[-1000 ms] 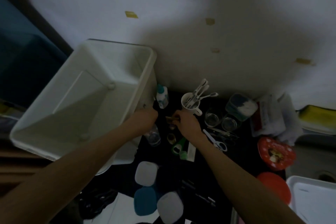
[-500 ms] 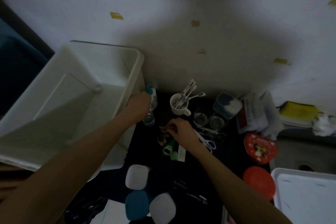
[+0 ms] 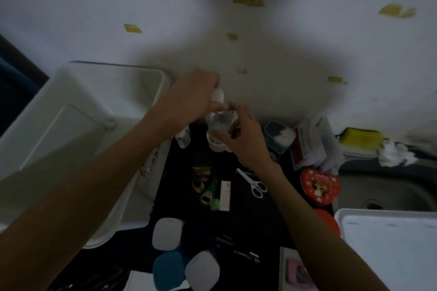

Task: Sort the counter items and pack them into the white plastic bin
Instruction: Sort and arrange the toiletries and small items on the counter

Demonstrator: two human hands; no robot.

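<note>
The white plastic bin (image 3: 94, 92) stands at the left, tilted toward the wall, with nothing visible inside. Just right of its far corner, above the counter, both my hands hold a small clear bottle (image 3: 218, 119). My left hand (image 3: 189, 99) curls over its white cap (image 3: 218, 96) from above. My right hand (image 3: 246, 139) grips the clear body from the right and below. The bottle hangs over a white mug (image 3: 216, 146), which is mostly hidden behind my hands.
On the dark counter lie a small teal-labelled bottle (image 3: 183, 139), a green opener (image 3: 208, 194), a white strip (image 3: 224, 195), scissors (image 3: 254, 184), a red heart tin (image 3: 319, 188), a cotton container (image 3: 280, 136) and rounded lids (image 3: 166, 234). A sink (image 3: 378, 196) and a white tray (image 3: 390, 250) are at the right.
My left hand lifted the clear bottle from beside the bin up toward the wall. My right hand left the small items on the counter and rose to take the bottle's body.
</note>
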